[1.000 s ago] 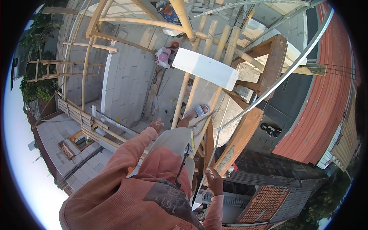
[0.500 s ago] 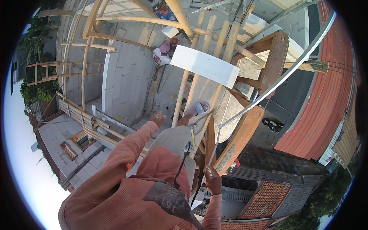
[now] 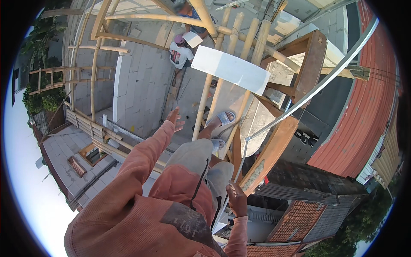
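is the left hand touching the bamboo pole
Apart. The head view shows the left hand open in the air, with grey wall visible between it and the bamboo pole.

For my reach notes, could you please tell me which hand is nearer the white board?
Left. The left hand is raised, open, below-left of the white board; the right hand hangs far lower by the hip.

left hand (image 3: 174, 119): open, fingers spread, held out in the air at about 11 o'clock from the feet, touching nothing; the nearest thing is the bamboo pole just to its right.
right hand (image 3: 236, 198): low by the hip, at 5 o'clock from the knees, resting against the edge of the wooden beam.
bamboo pole (image 3: 204, 100): pale, long, running from 12 o'clock down to 6 o'clock under the sandalled feet.
wooden beam (image 3: 274, 147): brown plank, slanting up toward 1 o'clock.
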Demonstrator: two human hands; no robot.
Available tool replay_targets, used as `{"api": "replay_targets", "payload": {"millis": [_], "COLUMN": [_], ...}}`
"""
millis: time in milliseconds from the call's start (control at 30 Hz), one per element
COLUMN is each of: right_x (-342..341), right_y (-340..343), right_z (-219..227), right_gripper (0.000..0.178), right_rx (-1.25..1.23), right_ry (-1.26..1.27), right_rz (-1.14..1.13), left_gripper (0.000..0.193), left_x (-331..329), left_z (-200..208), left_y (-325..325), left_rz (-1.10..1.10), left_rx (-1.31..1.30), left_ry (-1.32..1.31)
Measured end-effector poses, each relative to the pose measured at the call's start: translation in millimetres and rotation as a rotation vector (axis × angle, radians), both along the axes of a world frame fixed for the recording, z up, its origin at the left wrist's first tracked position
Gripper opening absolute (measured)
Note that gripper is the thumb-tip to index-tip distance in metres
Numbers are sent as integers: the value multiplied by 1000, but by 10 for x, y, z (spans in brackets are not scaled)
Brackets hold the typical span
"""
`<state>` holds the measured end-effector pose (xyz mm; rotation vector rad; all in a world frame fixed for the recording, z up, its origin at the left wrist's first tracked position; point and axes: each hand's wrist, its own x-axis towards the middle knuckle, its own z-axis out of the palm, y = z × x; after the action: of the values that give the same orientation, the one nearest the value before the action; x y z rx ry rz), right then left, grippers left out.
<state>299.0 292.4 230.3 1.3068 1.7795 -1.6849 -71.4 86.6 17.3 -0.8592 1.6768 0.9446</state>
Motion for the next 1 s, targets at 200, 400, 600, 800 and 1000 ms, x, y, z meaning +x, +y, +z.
{"api": "replay_targets", "payload": {"millis": [200, 400, 600, 800, 1000], "right_x": [78, 125, 321, 253, 63], "right_y": [-64, -63, -93, -23, 69], "right_z": [-110, -75, -126, -93, -313], "right_gripper": [43, 46, 47, 46, 45], "right_rx": [-26, -29, 2, -21, -43], "right_ry": [2, 6, 40, 33, 40], "right_rz": [-34, -11, 21, 10, 14], "left_gripper": [104, 104, 102, 93, 105], "left_x": [-19, 97, 237, 343, 92], "left_z": [78, 127, 151, 52, -72], "left_y": [16, -14, -161, -310, -123], "left_rz": [200, 231, 183, 180, 270], "left_rx": [45, 56, 101, 64, 129], "left_ry": [41, 59, 74, 71, 58]}}
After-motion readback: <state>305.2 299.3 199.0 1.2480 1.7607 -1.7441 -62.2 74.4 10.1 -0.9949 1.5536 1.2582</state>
